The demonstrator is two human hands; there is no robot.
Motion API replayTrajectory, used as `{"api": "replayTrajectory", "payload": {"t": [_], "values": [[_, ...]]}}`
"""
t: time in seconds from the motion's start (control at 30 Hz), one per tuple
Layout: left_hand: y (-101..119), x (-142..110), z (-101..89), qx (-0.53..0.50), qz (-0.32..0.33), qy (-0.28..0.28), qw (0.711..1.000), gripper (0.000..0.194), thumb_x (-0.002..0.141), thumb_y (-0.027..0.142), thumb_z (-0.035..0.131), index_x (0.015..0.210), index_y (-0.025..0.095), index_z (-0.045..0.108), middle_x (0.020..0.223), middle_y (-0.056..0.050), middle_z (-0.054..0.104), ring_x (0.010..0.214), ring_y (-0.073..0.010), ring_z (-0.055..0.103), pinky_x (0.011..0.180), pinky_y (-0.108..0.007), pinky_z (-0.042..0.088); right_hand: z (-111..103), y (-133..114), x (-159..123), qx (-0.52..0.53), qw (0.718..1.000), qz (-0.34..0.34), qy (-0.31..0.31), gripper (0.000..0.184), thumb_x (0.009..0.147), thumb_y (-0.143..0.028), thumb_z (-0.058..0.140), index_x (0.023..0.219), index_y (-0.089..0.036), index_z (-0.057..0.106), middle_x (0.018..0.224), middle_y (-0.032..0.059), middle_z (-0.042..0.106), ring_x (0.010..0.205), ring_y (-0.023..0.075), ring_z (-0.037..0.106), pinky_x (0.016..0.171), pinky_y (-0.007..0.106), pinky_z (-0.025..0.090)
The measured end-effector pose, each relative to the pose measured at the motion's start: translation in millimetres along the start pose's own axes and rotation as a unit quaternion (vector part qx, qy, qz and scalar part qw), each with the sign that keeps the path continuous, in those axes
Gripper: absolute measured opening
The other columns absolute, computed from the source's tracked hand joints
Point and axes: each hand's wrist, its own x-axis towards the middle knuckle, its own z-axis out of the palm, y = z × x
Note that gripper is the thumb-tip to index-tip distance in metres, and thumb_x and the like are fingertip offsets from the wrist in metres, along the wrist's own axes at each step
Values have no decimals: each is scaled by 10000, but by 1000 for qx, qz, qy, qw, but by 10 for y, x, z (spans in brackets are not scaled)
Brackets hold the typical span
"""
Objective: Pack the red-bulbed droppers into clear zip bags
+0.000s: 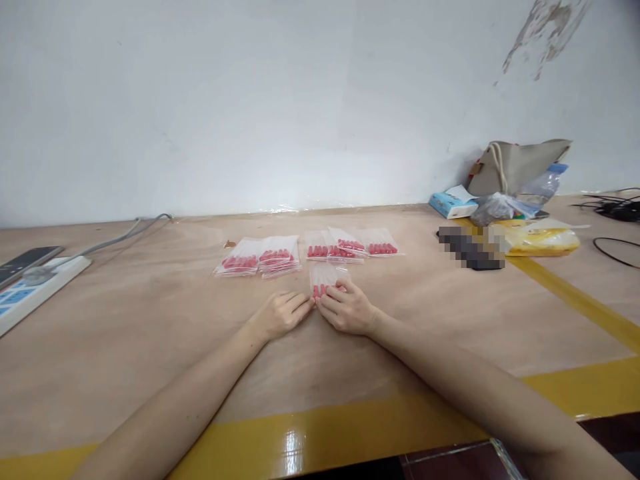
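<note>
A small clear zip bag point(329, 273) with a row of red tube-shaped pieces inside lies flat on the table in front of me. My left hand point(287, 313) has its fingers pressed together, with the tips at the bag's lower left corner. Curled over the lower right part of the bag, my right hand point(349, 308) covers some of the red pieces. Both hands pinch the near edge, where the fingers hide the bag's opening. Just beyond are more filled bags: a pile of stacked bags point(278, 256) to the left and several overlapping bags point(345, 245) to the right.
A white power strip point(45, 293) and a phone point(30, 260) lie at the left. On the right are a blurred-out dark object point(470, 248), a yellow tissue pack point(543, 239), a blue tissue pack point(453, 202), a beige bag point(520, 167) and black cables point(620, 208).
</note>
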Motion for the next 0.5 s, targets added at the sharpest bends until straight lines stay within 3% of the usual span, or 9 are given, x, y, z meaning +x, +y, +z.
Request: {"api": "replayTrajectory", "payload": {"t": [0.3,0.5], "values": [[23,-14,7,-10,-2,11,1000,66,850,122,493,838,150,552,713,-31,629,641,-129,602,585,-241,458,-69,10,-51,-55,998,7,-8,239,849,-98,401,701,-163,577,647,17,543,646,128,440,684,313,285],[44,13,-27,-3,-16,18,1000,133,860,116,463,762,169,538,649,-2,607,538,-99,555,524,-224,424,-214,151,-314,-50,996,42,-54,228,856,-102,385,793,-185,587,674,13,575,684,125,481,705,314,292]]}}
